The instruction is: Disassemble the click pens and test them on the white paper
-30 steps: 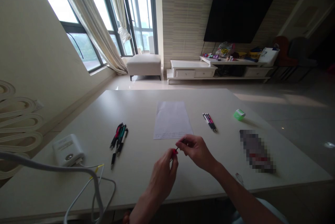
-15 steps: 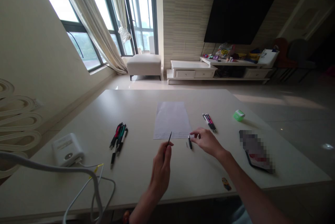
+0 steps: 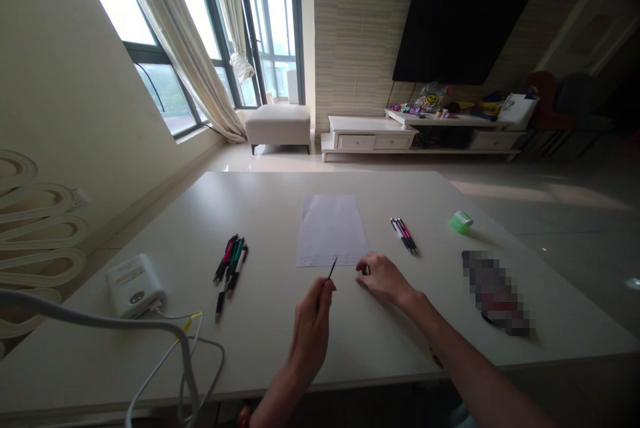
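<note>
My left hand (image 3: 313, 325) is closed around a thin dark rod (image 3: 333, 269) that looks like a pen refill, its tip sticking up past the fingers. To its right, my right hand (image 3: 387, 278) is lowered to the table with curled fingertips, just below the paper's lower right corner. Something small and dark shows between thumb and fingers, but what they grip is mostly hidden. A white sheet of paper (image 3: 330, 225) with lines of writing along its near edge lies just beyond both hands.
Several pens (image 3: 231, 265) are heaped on the left of the white table (image 3: 270, 341), others (image 3: 404, 236) lie right of the paper. A green-and-white box (image 3: 461, 221) and a pixelated object (image 3: 497, 291) stand farther right. At left are a white device (image 3: 135, 285) and cables.
My right hand has moved slightly left and down, covering the black pen piece and the tiny part beside it. The left hand stays closed on the rod, a little lower.
</note>
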### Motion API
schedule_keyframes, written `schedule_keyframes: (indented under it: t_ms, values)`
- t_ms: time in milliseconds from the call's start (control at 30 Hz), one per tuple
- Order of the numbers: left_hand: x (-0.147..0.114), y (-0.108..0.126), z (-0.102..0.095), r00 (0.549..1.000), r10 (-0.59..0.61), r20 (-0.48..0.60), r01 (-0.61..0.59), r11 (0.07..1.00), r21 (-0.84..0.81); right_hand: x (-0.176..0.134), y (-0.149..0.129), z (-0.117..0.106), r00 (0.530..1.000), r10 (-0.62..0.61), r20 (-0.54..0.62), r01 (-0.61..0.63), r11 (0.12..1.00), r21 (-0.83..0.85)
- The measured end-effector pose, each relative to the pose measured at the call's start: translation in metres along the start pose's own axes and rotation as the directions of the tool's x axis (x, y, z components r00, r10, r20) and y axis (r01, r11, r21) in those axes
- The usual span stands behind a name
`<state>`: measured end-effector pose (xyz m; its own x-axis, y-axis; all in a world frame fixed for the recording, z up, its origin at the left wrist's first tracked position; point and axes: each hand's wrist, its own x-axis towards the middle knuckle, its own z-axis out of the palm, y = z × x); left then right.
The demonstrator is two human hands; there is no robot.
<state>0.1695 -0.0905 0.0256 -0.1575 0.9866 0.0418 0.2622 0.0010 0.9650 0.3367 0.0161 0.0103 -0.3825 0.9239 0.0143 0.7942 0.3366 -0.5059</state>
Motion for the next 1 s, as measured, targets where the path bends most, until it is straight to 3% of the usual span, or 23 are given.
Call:
schedule_keyframes:
  t_ms: [100, 167, 300, 367, 433, 800, 1000]
  values:
    - [0.000, -0.003, 0.002, 1.000, 0.009, 0.022, -0.010, 0.999, 0.034, 0.001, -0.001, 0.000, 0.999, 0.017, -0.044, -0.011, 0.992, 0.127]
    - [0.000, -0.006, 0.004, 0.999, 0.009, 0.036, -0.011, 0.998, 0.055, 0.002, -0.004, -0.003, 0.995, 0.030, -0.091, -0.001, 0.954, 0.301]
    - [0.001, -0.010, 0.007, 0.998, 0.007, 0.061, -0.013, 0.996, 0.089, -0.002, -0.017, -0.016, 0.972, 0.103, -0.210, 0.075, 0.711, 0.699]
    - [0.000, -0.010, 0.008, 0.997, 0.016, 0.076, -0.024, 0.995, 0.099, -0.008, -0.026, -0.023, 0.967, 0.127, -0.223, 0.104, 0.601, 0.793]
    - [-0.001, -0.009, 0.009, 0.995, 0.021, 0.094, -0.031, 0.994, 0.107, -0.014, -0.034, -0.027, 0.968, 0.128, -0.218, 0.113, 0.553, 0.826]
    - [-0.001, -0.005, 0.010, 0.992, 0.028, 0.121, -0.045, 0.989, 0.142, -0.020, -0.038, -0.029, 0.961, 0.130, -0.245, 0.115, 0.619, 0.777]
    - [-0.002, -0.003, 0.009, 0.994, 0.029, 0.103, -0.044, 0.988, 0.148, -0.023, -0.042, -0.021, 0.988, 0.049, -0.149, 0.081, 0.652, 0.754]
